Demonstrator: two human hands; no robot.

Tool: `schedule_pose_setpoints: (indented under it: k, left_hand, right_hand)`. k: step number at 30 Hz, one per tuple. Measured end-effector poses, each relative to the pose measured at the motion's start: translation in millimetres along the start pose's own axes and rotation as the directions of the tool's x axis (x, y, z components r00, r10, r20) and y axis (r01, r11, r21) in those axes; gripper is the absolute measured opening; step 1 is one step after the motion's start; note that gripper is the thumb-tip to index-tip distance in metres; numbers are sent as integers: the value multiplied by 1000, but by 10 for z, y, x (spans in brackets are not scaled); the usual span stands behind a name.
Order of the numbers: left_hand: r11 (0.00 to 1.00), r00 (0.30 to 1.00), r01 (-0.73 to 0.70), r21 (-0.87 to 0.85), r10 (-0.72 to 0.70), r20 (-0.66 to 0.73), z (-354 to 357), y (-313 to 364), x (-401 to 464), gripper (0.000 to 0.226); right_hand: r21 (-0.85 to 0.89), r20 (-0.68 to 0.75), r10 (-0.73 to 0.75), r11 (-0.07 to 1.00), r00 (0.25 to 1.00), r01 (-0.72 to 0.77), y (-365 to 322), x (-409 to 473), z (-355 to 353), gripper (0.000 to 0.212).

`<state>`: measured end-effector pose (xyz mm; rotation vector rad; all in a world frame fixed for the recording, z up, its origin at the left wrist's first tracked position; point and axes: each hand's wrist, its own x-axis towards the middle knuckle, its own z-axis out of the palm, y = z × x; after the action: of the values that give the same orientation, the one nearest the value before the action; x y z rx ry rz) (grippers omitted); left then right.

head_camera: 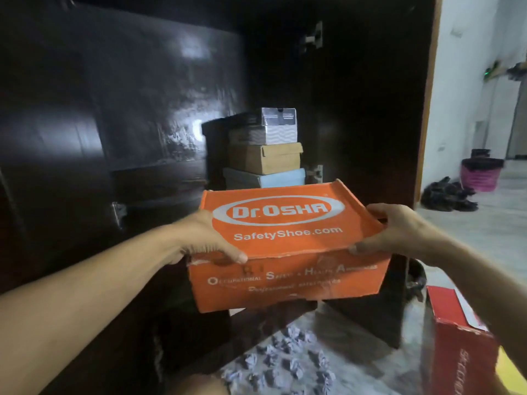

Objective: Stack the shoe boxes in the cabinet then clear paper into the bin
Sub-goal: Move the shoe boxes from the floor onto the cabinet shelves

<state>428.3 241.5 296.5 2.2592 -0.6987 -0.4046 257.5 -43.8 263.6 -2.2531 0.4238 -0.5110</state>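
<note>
The orange box (285,246) is held in the air between both hands, in front of the open dark cabinet (356,109). The left hand (205,238) grips its left end, thumb curled over the lid's near edge and the fingers hidden behind or under the box. The right hand (396,232) grips the right end the same way, thumb on the near lid edge, fingers wrapped over the corner. The lid is closed and tilts slightly toward the camera.

Beyond the hands, inside the cabinet, stands a stack (265,149) of boxes: a pale blue one at the bottom, a brown one on it, then a grey-patterned one and a smaller dark one on top. The orange box covers the base of the stack, so what it rests on cannot be told. A darker box just left of the stack is hard to make out.

Below the hands, crumpled paper balls (288,363) lie scattered on the floor. Below the right forearm, a red box (453,346) is cut off by the frame edge. Far right of the right hand stands a pink bin (480,175), with a dark heap beside it that is too blurred to identify.
</note>
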Motion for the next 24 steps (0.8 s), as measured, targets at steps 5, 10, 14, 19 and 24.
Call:
schedule_pose_setpoints:
  k: [5,10,14,19,24]
  left_hand:
    - [982,960,176,-66,-186,-207,-220,-192,-83,96]
    - [968,893,234,-92,-252,-374,-306,-283,-53,100]
    - [952,826,280,-124,-304,-475,-352,-346,62,97]
    - [942,786,266,-202,-334,-521,-384,-345,276,88]
    - [963,658,268,-38,-212,-722,-470,-412,543,58]
  right_hand:
    - [86,105,-137,988,985,129,-221,592,368,56]
    - [136,174,-236,967,956,214,-360,1123,720,74]
    - [155,177,-258,960,950,232,-426,1425,909,62]
    - [155,100,-263,957,960,246,-418,1700,1021,40]
    - [100,-79,-308,944,948,315,-575,1791,1227,38]
